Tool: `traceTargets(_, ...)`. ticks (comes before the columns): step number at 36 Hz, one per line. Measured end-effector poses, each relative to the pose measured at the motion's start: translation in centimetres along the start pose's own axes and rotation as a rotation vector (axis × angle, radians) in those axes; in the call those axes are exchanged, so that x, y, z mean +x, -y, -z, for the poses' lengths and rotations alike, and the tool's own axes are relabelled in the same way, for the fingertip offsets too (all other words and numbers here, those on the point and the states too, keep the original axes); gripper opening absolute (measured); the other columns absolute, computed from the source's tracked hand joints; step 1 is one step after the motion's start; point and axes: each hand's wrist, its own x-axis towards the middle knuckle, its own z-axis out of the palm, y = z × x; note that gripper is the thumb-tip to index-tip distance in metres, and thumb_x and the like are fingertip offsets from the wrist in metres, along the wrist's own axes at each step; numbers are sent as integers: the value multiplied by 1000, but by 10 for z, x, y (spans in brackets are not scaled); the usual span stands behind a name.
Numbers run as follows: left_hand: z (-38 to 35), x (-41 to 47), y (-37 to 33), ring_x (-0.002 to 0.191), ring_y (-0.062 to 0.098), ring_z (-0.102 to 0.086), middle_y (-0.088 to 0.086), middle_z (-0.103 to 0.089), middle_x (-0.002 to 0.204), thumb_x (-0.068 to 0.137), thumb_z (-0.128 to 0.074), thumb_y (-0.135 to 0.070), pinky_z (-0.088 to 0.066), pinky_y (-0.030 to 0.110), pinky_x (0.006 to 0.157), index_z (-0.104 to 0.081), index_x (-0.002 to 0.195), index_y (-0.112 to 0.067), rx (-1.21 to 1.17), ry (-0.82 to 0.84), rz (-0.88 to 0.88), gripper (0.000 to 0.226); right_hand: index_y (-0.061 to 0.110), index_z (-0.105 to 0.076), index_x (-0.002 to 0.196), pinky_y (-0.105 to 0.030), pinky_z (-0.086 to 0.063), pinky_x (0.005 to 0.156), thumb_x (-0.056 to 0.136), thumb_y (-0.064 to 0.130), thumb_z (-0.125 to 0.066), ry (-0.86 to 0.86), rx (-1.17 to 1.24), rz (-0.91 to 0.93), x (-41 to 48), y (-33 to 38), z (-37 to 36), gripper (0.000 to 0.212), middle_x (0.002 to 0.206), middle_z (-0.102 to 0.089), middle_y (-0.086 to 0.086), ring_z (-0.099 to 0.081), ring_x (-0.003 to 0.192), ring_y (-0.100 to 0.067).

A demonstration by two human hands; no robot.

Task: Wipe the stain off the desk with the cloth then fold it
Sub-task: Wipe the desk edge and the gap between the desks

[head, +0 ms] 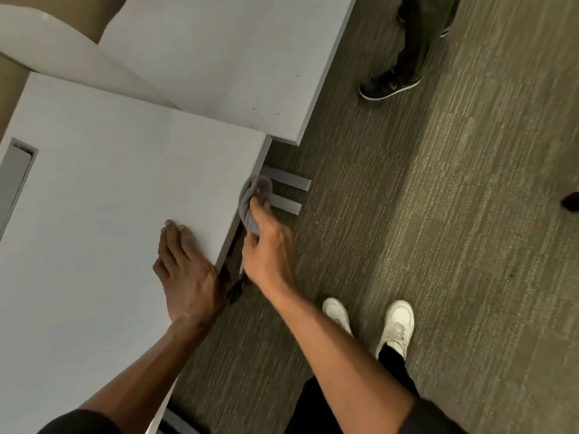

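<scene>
while the right hand (266,245) bunches the grey cloth (255,198) in a closed grip at the centre of the frame, it presses that wad against the side edge of the desk (125,183), right where the top drops away toward the carpet (438,214). the left hand (185,270) lies flat and open on the desk surface just left of it, fingers spread, holding nothing, bracing. the right hand looks slightly blurred, so it reads as mid-rub. no stain is visible on the top from here; it may be under the cloth or on the edge face, i cannot tell. the neighbouring desk (235,57) in the upper middle of the frame carries some dark specks near its corner. two grey metal feet (289,191) poke out below the cloth, white shoes (398,321) stand at lower right, and another person's dark shoe (388,86) sits at upper right. what could go wrong: the cloth is half off the desk, so a loosened grip sends it to the carpet. working only the rim could miss a mark on the flat top. and a tightly wadded cloth will need shaking out before any neat fold.
</scene>
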Motion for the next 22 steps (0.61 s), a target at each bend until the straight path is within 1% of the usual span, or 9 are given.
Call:
traceTargets(1, 1, 0, -1, 165, 44, -8, 26, -7, 177, 80, -78, -72, -20, 65, 128, -14, 165, 5, -3, 7, 1, 131, 18, -42, 158, -32, -44, 119, 95, -6, -63, -15, 10, -25, 13, 2, 4, 70, 159, -51, -6, -55, 141, -22)
traceTargets(2, 2, -1, -1, 165, 44, -9, 25, -7, 177, 82, -78, -69, -21, 66, 128, -14, 165, 5, -8, 5, 2, 128, 16, -42, 158, -32, -43, 118, 96, -6, -63, -30, 19, -43, 27, 6, 7, 69, 157, -52, -7, -55, 140, -24)
traceTargets(5, 5, 0, -3, 165, 44, -10, 24, -9, 177, 81, -88, -36, -26, 68, 127, -16, 164, 4, -4, 8, 18, 117, 16, -41, 159, -32, -43, 114, 96, -7, -61, -85, 6, -50, 69, 19, 21, 70, 158, -52, -10, -55, 140, -29)
traceTargets(7, 7, 0, -5, 164, 46, -11, 26, -11, 176, 76, -91, -30, -27, 67, 126, -18, 163, 5, -6, 23, 24, 119, 16, -40, 159, -37, -46, 114, 96, -7, -60, -101, -19, -33, 86, 23, 28, 70, 160, -49, -11, -55, 141, -31)
traceTargets(11, 5, 0, -4, 165, 45, -10, 26, -11, 176, 76, -92, -31, -26, 67, 127, -18, 164, 5, -6, 21, 14, 120, 17, -38, 160, -41, -47, 116, 97, -7, -59, -68, -54, 5, 69, 21, 23, 70, 168, -36, -11, -51, 144, -32)
traceTargets(13, 5, 0, -3, 165, 44, -9, 25, -8, 177, 80, -90, -40, -23, 66, 128, -16, 164, 5, -9, 18, 15, 120, 17, -41, 158, -38, -42, 119, 96, -8, -60, -53, -55, 28, 43, 14, 14, 70, 167, -37, -12, -48, 147, -30)
traceTargets(15, 6, -1, -4, 166, 44, -7, 26, -6, 178, 85, -85, -51, -19, 65, 129, -14, 165, 7, -16, 37, 12, 122, 17, -41, 159, -39, -42, 122, 94, -9, -60, 3, -39, 37, 14, 7, 6, 72, 167, -37, -10, -43, 151, -26)
traceTargets(19, 5, -2, -4, 166, 43, -6, 26, -5, 178, 85, -89, -42, -21, 66, 130, -13, 166, 6, -17, 31, 27, 121, 16, -37, 160, -33, -40, 123, 93, -11, -61, 94, -31, 61, -15, -5, 2, 76, 167, -39, -6, -39, 153, -18)
traceTargets(22, 6, -1, -3, 166, 44, -6, 26, -4, 178, 83, -84, -56, -18, 65, 130, -13, 165, 6, -36, 36, 12, 125, 16, -40, 158, -33, -41, 122, 94, -9, -63, 56, -4, 10, 1, -3, 7, 73, 164, -44, -6, -43, 150, -18)
